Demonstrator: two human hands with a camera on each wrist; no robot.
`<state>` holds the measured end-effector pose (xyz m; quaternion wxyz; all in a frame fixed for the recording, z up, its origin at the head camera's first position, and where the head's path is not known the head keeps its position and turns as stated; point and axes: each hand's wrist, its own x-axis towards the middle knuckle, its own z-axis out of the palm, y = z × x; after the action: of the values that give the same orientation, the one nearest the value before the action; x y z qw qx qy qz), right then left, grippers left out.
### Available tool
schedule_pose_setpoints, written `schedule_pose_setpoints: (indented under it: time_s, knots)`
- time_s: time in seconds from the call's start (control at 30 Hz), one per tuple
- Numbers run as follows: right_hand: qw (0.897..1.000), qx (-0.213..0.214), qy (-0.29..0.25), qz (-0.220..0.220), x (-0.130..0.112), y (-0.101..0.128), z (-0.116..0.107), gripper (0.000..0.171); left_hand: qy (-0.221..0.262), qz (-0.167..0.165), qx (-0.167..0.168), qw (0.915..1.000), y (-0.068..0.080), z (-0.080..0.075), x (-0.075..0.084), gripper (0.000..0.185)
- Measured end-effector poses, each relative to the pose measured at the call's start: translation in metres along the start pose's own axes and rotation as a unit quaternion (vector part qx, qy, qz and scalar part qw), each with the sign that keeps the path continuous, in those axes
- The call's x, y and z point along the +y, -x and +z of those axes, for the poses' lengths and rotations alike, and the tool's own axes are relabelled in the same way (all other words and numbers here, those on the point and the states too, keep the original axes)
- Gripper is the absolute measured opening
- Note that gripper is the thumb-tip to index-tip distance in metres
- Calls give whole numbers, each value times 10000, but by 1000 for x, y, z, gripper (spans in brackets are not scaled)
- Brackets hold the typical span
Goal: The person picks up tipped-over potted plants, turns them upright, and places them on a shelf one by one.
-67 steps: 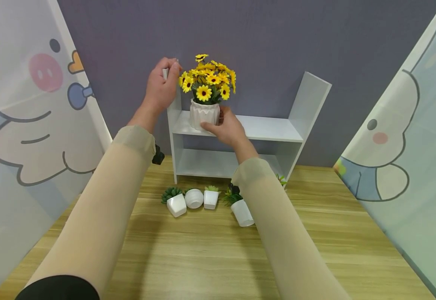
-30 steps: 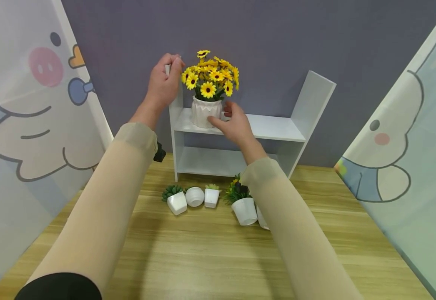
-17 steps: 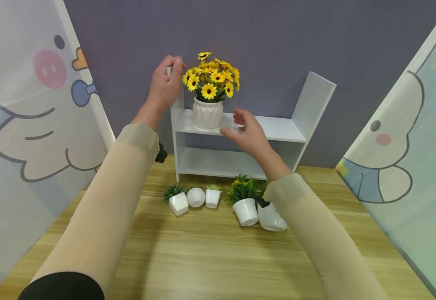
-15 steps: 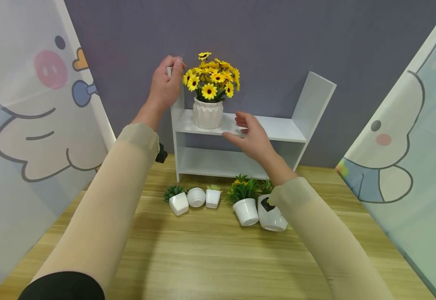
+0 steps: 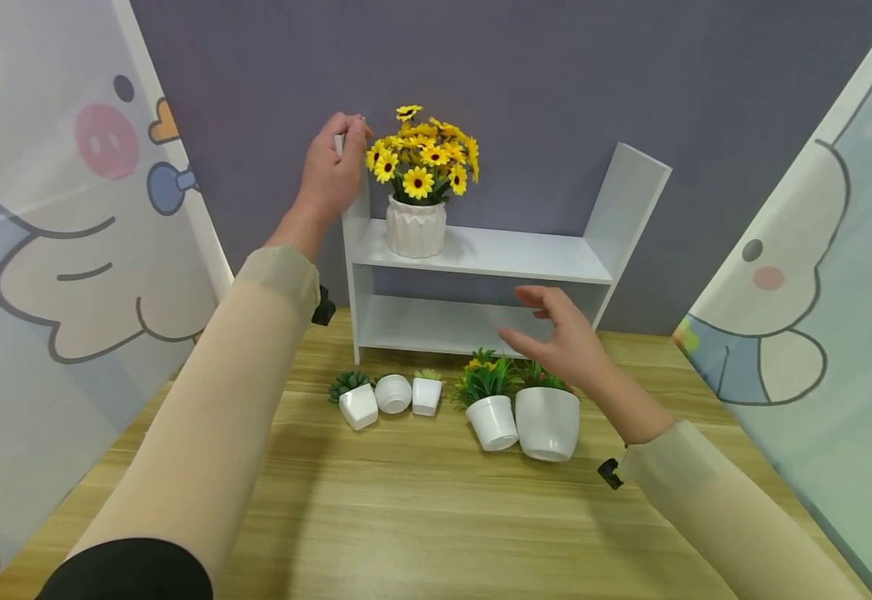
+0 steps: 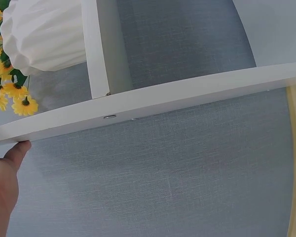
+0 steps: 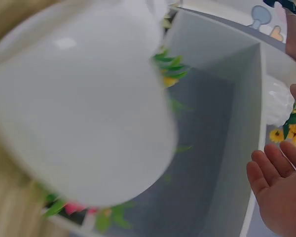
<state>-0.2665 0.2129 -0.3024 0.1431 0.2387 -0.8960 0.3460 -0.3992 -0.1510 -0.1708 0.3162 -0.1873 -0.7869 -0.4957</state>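
**Hands at the white shelf unit**

Left hand (image 5: 331, 171) is gripping the top of the white shelf unit (image 5: 481, 254) at its left upright. Sunflower pot (image 5: 415, 227) is sitting at the upper shelf's left end. Right hand (image 5: 559, 337) is hovering, fingers relaxed (holding nothing), above the large white plant pot (image 5: 547, 421) on the wooden table (image 5: 421, 517).

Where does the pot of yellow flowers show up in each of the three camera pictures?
Head view: the flower pot stands at the left end of the upper board, beside the left hand.
Left wrist view: top left corner, the flower pot seen sideways, blooms pointing down.
Right wrist view: only a white sliver with yellow blooms at the right edge.
Shared landmark: the white shelf.
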Motion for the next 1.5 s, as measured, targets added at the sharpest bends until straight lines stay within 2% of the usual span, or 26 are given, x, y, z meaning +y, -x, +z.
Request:
schedule_pose_setpoints:
  time_s: [0.33, 0.57, 0.8, 1.1, 1.33, 1.5]
  knots:
    - [9998, -145, 64, 149, 41, 42, -9, 67, -18, 35, 10, 10000, 0, 1, 0, 47]
    - [9987, -167, 227, 422, 60, 70, -19, 65, 64, 152, 14, 9999, -1, 4, 1, 42]
    - [9973, -288, 209, 638, 76, 98, -28, 64, -19, 52, -54, 10000, -3, 4, 5, 43]
    - [9976, -648, 58, 239, 92, 117, -23, 75, 31, 44, 30, 10000, -2, 1, 3, 44]
    - [9976, -557, -149, -382, 100, 121, -11, 83, 20, 34, 71, 10000, 0, 0, 0, 44]
    - [9976, -510, -145, -447, 102, 124, -8, 85, -33, 27, 59, 10000, 0, 1, 0, 43]
